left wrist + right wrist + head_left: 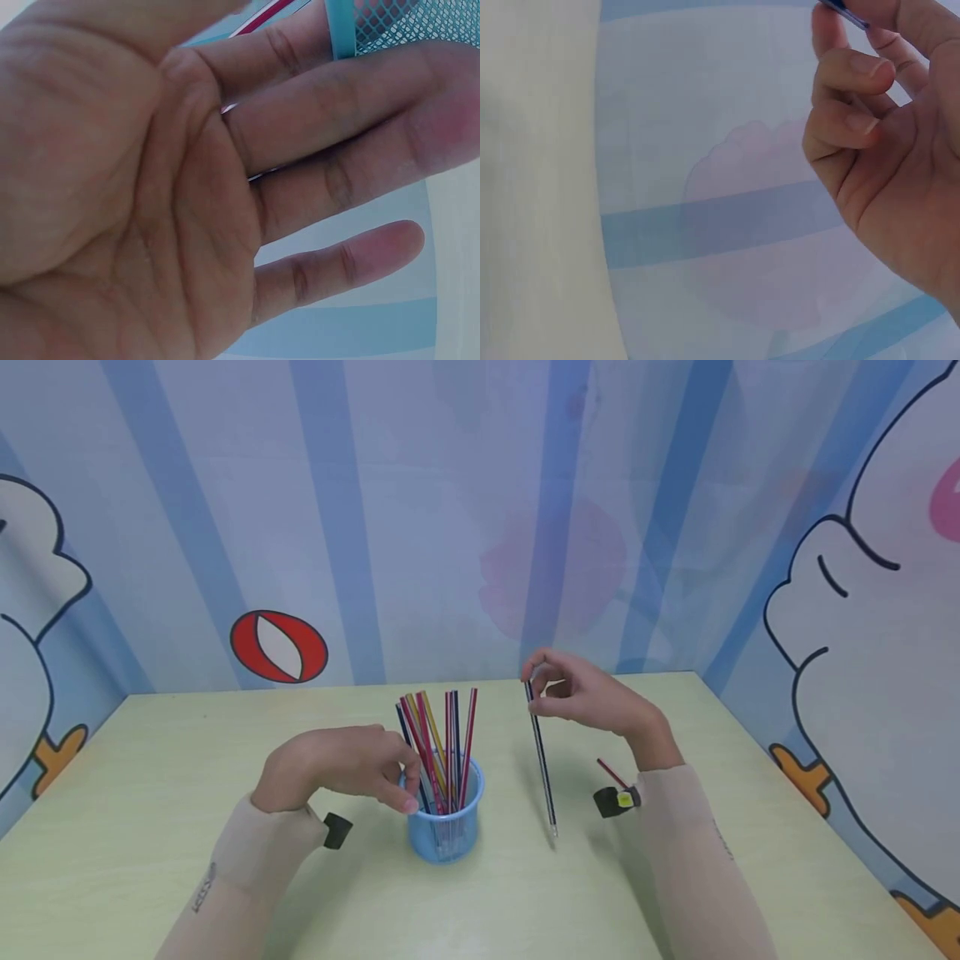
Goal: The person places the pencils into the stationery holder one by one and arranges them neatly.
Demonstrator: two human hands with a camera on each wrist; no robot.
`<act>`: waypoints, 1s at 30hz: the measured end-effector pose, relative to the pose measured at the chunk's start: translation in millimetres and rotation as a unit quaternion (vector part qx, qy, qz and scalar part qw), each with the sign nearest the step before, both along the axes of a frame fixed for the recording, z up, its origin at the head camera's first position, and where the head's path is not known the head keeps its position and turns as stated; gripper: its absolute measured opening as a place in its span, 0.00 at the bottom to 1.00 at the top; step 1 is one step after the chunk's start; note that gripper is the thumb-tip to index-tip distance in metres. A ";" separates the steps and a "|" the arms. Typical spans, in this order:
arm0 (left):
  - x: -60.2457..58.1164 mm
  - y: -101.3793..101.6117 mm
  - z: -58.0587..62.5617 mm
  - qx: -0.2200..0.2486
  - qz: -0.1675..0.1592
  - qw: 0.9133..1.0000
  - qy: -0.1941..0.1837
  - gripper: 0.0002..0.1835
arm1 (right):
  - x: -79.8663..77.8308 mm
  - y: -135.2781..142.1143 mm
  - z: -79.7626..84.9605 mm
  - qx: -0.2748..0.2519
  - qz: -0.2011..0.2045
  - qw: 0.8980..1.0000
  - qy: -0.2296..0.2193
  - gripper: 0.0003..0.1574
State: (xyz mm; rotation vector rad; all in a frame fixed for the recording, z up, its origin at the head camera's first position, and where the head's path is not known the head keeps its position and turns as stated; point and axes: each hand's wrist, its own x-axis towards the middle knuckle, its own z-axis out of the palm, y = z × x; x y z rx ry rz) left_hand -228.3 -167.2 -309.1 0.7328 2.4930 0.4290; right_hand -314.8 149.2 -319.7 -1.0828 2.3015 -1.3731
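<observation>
My left hand [348, 764] holds the rim of a light blue mesh pencil cup [444, 843] between thumb and fingers. In the left wrist view the cup's rim [342, 30] passes between the fingers, with the lower fingers extended. Several pencils [468, 735], red, yellow and dark blue striped, stand in the cup. To the right of it, my right hand [588, 693] pinches one dark blue striped pencil [541, 756] near its top. This pencil hangs almost upright, slightly tilted, its lower end close to the table. Only its top end [845, 12] shows in the right wrist view.
A red pencil [611, 771] lies on the pale table [180, 777] beside the right wrist, partly hidden by the wrist camera [615, 802]. Behind the table's far edge hangs a blue striped backdrop [435, 527] with cartoon figures.
</observation>
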 end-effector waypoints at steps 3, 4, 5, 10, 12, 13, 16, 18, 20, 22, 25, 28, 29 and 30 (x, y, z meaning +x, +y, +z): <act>0.1 0.1 -0.6 -0.001 0.000 1.000 0.001 0.08 | 3.9 -0.1 5.4 -0.041 -0.001 0.999 0.010 0.15; 0.2 0.1 -0.6 -0.002 0.001 1.000 0.002 0.08 | 4.9 -0.1 7.0 -0.053 -0.002 0.998 0.013 0.15; 0.4 0.2 -0.7 -0.001 0.001 1.000 0.002 0.08 | 5.7 -0.1 8.3 -0.064 -0.002 0.998 0.017 0.15; 0.3 -0.5 -0.4 -0.001 0.000 1.000 0.000 0.08 | 9.7 -1.1 13.7 -0.114 -0.002 0.993 0.022 0.15; -0.1 -0.8 -0.5 0.000 -0.001 1.000 0.000 0.08 | 11.8 -1.8 15.6 -0.137 -0.003 0.990 0.020 0.16; -0.2 -0.7 -0.6 -0.001 -0.001 1.000 0.000 0.08 | 12.8 -2.1 16.4 -0.148 -0.004 0.989 0.020 0.16; -0.4 -0.3 -0.8 -0.002 0.001 1.000 -0.001 0.08 | 14.7 -3.0 17.9 -0.179 -0.011 0.984 0.023 0.16; -0.4 -0.1 -0.8 -0.003 0.003 1.000 -0.002 0.08 | 15.3 -3.4 18.5 -0.195 -0.018 0.980 0.025 0.16; -0.3 0.1 -0.6 -0.004 0.004 1.000 -0.003 0.08 | 15.9 -4.0 19.2 -0.206 -0.024 0.978 0.026 0.16; -0.3 0.1 -0.6 -0.004 0.005 1.000 -0.003 0.08 | 16.3 -4.5 20.1 -0.213 -0.029 0.976 0.025 0.16; -0.2 0.2 -0.3 -0.006 0.005 1.000 -0.003 0.08 | 18.0 -5.2 21.6 -0.227 -0.030 0.973 0.024 0.16; 0.1 0.4 -0.2 -0.004 0.006 1.000 -0.004 0.08 | 19.4 -5.4 22.9 -0.246 -0.030 0.969 0.024 0.16; 0.2 0.5 -0.1 -0.003 0.006 1.000 -0.005 0.08 | 19.9 -5.6 23.0 -0.250 -0.031 0.967 0.025 0.16; 0.1 0.4 0.0 -0.003 0.005 1.000 -0.004 0.08 | 20.2 -6.0 23.1 -0.253 -0.035 0.967 0.026 0.16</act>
